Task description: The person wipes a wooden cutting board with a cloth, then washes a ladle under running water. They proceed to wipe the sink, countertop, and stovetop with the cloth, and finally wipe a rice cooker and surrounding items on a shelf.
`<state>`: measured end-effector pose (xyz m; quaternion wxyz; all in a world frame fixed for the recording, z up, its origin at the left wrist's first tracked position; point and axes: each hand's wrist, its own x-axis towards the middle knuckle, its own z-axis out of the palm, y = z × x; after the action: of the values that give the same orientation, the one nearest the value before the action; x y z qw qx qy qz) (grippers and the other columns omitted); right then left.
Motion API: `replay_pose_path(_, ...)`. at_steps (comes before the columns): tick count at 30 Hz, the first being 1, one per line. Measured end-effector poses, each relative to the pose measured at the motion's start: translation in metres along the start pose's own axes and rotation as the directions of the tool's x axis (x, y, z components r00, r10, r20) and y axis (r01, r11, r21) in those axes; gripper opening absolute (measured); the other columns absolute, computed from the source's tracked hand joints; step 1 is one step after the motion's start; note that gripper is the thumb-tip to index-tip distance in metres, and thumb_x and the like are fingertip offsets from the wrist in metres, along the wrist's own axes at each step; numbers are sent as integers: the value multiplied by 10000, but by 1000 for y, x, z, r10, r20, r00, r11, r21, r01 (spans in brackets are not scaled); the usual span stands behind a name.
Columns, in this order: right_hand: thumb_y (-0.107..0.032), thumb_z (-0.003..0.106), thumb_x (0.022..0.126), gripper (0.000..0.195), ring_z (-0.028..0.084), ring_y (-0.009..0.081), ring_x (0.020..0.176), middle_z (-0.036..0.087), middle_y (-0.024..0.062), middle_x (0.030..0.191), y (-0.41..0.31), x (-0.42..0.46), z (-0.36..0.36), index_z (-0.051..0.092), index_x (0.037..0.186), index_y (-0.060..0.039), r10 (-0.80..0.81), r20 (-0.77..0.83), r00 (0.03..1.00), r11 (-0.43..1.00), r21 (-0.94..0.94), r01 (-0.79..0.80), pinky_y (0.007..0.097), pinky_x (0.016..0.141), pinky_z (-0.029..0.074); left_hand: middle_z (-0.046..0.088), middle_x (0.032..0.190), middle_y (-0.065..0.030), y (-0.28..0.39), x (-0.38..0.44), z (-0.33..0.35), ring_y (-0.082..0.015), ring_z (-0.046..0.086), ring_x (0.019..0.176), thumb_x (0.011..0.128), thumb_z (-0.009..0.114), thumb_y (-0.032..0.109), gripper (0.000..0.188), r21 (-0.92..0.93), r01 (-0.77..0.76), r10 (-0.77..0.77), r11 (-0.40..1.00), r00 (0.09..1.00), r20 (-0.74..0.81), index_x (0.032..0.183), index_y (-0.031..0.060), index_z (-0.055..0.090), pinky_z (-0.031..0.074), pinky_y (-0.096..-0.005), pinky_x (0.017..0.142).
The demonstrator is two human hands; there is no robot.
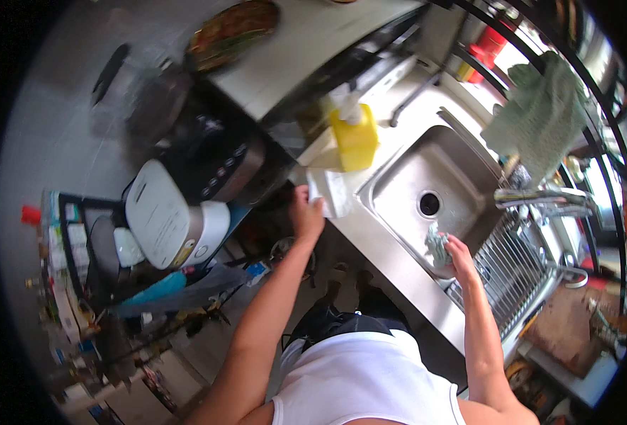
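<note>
My left hand (308,215) grips the edge of a thin white packet or sheet (329,192) at the counter's left end, beside a yellow plastic container (356,138). In my right hand (459,257) is a crumpled grey-green cloth (438,245), held over the near edge of the stainless steel sink (414,175). The sink's drain hole (429,204) lies just beyond the cloth. A larger pale green cloth (547,117) hangs from a black rack at the upper right.
A wire dish rack (505,276) adjoins the sink on the right, with a wooden board (563,324) beyond it. On the left stand a black appliance (212,154) and a white-lidded appliance (159,212). The steel counter edge (388,265) runs diagonally before me.
</note>
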<state>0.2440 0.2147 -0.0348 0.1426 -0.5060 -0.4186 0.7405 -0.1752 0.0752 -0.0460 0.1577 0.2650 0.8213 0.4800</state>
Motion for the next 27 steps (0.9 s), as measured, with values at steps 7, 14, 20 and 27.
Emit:
replay_pose_path(7,-282,579,1024,331,724,141,879,773,49,1054,-6,0,-2,737,1179,-35,23,2,1000,992,124,-23,283,732,577,563,1308,-226,31,-17,-3,-442,509,1245,845,820,156,612,407,-248,260,879,965,27,1364,-7,538,447,-508,1062)
replay_pose_path(14,-456,518,1063,380,728,187,789,767,24,969,-30,-2,11,726,1154,-151,10,-101,995,707,705,64,334,588,568,503,1427,-234,86,-61,-25,-452,491,1290,909,767,180,632,327,-379,393,866,919,24,1439,-24,490,434,-516,1098)
replay_pose_path(20,-338,444,1106,336,661,137,794,739,17,1053,-41,3,38,670,1234,-125,-182,-44,982,756,632,168,284,634,550,516,1489,-193,141,-125,81,-376,528,1344,944,743,497,811,-272,-218,300,937,901,312,1523,19,437,468,-449,1108)
replay_pose_path(27,-105,620,1034,516,595,202,1239,602,106,1433,-74,-41,109,472,1522,-26,-777,-66,626,596,-394,700,335,1081,452,685,1145,-60,175,-144,176,-205,651,1109,908,636,781,800,-569,654,69,499,624,778,1340,109,592,549,-454,935)
